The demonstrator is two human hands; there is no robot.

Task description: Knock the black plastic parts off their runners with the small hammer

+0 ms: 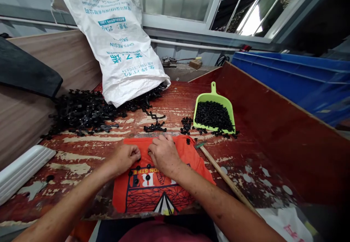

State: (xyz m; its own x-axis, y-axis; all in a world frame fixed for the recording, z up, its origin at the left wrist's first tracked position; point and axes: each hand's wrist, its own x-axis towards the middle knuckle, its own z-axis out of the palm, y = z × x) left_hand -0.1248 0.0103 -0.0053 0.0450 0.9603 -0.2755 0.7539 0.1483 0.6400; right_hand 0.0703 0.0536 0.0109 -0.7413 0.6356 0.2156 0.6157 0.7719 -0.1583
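Note:
An orange printed cloth (161, 194) lies on the worn red table, with several small black plastic pieces (148, 177) scattered over its print. My left hand (127, 158) is closed over the cloth's upper left part, thumb and forefinger pinched by a small dark piece. Beside it on the right, my right hand (164, 153) rests on the cloth with fingers curled; whatever it grips is hidden beneath the fingers. Beyond the cloth sit a small heap of black pieces (186, 125) and a joined black strip (155, 127).
A white sack (120, 45) leans over a big black pile (82, 110) at the back left. A green dustpan (213, 88) holds black pieces. A wooden-handled tool (226, 178) lies right of the cloth. Boards (273, 125) flank the table; a white plastic piece (24, 169) lies left.

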